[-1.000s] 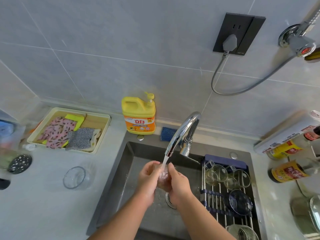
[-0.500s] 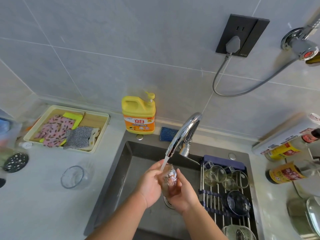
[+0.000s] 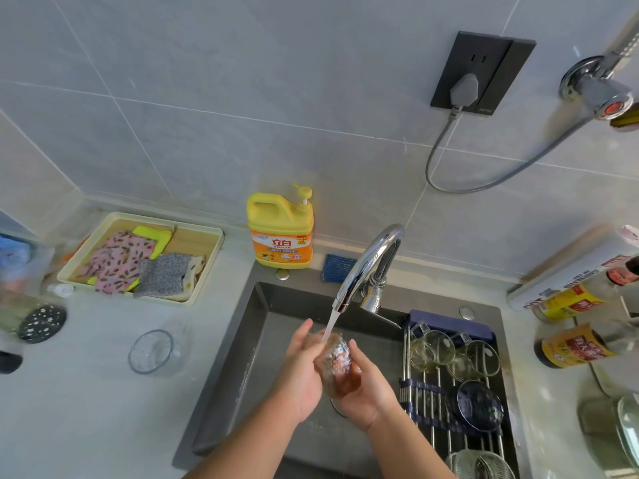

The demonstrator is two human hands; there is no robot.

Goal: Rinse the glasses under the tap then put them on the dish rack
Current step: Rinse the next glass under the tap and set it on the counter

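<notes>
Held glass (image 3: 337,361): clear, wet, tilted, above sink basin. Cupped betw. left hand (image 3: 301,378) and right hand (image 3: 366,395); R fingers curl under its lower end.

Tap (image 3: 366,261): chrome, arched spout, running. Stream lands on upper side of held glass.

Dish rack (image 3: 420,387): metal rods w/ navy straps, spans R part of sink.

On rack:
- 2 clear mugs (image 3: 432,349) side by side at far end, on their sides.
- Dark glass (image 3: 479,404) mid-rack.
- Ribbed glass (image 3: 480,464) at near end, partly cut off by frame.

Counter glass (image 3: 154,350): clear, upright, L of sink, well apart from rack.
</notes>
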